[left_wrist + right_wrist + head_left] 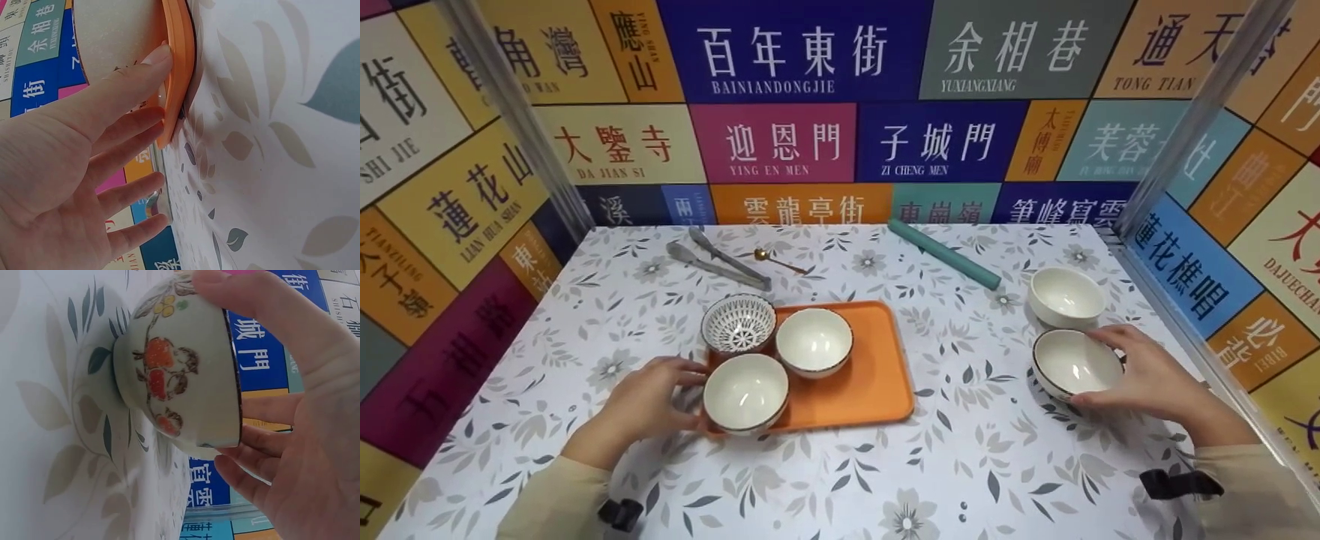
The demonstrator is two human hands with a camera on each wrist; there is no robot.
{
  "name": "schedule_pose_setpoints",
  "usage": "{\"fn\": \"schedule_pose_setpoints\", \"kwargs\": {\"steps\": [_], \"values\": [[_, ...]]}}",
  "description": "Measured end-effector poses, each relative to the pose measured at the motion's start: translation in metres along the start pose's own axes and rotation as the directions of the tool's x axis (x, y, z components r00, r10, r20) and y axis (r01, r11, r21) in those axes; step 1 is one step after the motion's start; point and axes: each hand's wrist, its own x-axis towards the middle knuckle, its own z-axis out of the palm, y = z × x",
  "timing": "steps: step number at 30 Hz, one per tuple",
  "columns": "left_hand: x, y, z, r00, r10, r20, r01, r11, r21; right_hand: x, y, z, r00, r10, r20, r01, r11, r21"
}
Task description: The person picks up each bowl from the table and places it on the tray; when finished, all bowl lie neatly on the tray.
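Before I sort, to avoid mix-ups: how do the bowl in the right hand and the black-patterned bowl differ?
Inside, the held bowl is plain cream; the black-patterned bowl has dark markings. The right hand grips the held bowl; the black-patterned bowl sits unheld at a corner of the orange tray. Both face upward.

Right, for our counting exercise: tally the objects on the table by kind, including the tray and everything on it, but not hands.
Bowls: 5
Orange tray: 1
Tongs: 1 pair
Small gold spoon: 1
Green rod: 1
Total: 9
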Motion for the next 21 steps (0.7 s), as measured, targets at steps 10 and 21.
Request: {"fn": "schedule_pose_setpoints", "kwargs": {"steps": [10,21], "values": [[0.001,0.000,0.000,1.000,-0.007,0.008,0.007,1.000,-0.010,0.009,-0.024,0.015,0.997,-0.056,-0.053,0.059,0.997,0.054],[0.001,-0.001,0.000,1.000,-0.006,0.008,0.006,1.000,-0.005,0.025,-0.063,0.046,0.981,-0.179,-0.076,0.188,0.973,0.136]]}}
